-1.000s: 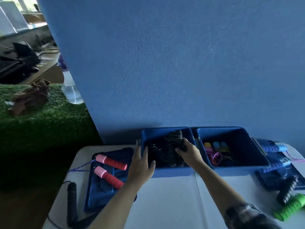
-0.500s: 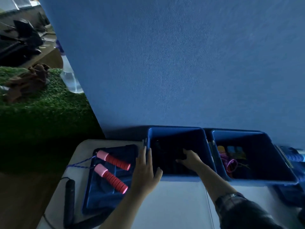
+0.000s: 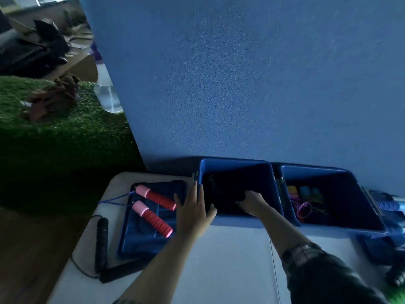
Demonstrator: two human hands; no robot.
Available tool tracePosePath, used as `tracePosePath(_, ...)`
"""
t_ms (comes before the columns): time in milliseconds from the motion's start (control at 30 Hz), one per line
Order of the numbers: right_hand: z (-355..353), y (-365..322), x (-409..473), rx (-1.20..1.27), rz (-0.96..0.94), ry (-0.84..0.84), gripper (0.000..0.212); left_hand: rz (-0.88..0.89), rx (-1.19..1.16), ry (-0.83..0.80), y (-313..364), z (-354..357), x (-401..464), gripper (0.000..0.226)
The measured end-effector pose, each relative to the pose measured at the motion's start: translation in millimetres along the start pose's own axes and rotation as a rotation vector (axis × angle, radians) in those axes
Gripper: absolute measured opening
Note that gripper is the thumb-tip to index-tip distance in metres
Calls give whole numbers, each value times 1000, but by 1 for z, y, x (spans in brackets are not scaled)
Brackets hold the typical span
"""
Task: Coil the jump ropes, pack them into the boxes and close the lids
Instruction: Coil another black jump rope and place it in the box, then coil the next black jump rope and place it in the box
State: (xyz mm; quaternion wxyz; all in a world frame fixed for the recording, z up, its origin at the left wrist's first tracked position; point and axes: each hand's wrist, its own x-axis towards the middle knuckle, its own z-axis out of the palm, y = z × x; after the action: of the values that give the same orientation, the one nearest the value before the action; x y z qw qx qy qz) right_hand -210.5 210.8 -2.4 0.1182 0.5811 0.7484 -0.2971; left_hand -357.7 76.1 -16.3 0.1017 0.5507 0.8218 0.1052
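Now left hand (image 3: pixel 192 213) lies flat bracing the box (image 3: pixel 235 220), right hand (image 3: pixel 252 201) should push the dark rope low, grip unclear

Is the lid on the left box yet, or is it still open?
Open. The left box has no lid on it, the right hand reaches inside, and a blue lid lies on the table beside it.

R hand (image 3: pixel 252 204) pushed deeper into L box (image 3: pixel 237 165); black rope bundle (image 3: pixel 228 194) sank lower, now in shadow.
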Motion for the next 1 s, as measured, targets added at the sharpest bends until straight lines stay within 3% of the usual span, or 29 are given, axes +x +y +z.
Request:
tracePosePath(200, -3, 10, -33, 153, -83, 173, 32, -32, 49, 9, 7, -6, -23, 67)
tracePosePath(500, 24, -1, -86, 292, -293, 385, 41, -103, -17, 16, 12, -19, -70, 64)
tracePosePath(667, 58, -22, -117, 305, -354, 510, 44, -88, 7, 18, -20, -24, -95, 62)
tracePosePath(800, 100, -58, -140, 257, -332, 499, 46, -123, -14, -22, -75, -30, -107, 57)
tracePosePath(1000, 173, -122, -150, 251, -241, 317, 44, -195, 69, -110, -179, -35, -121, 54)
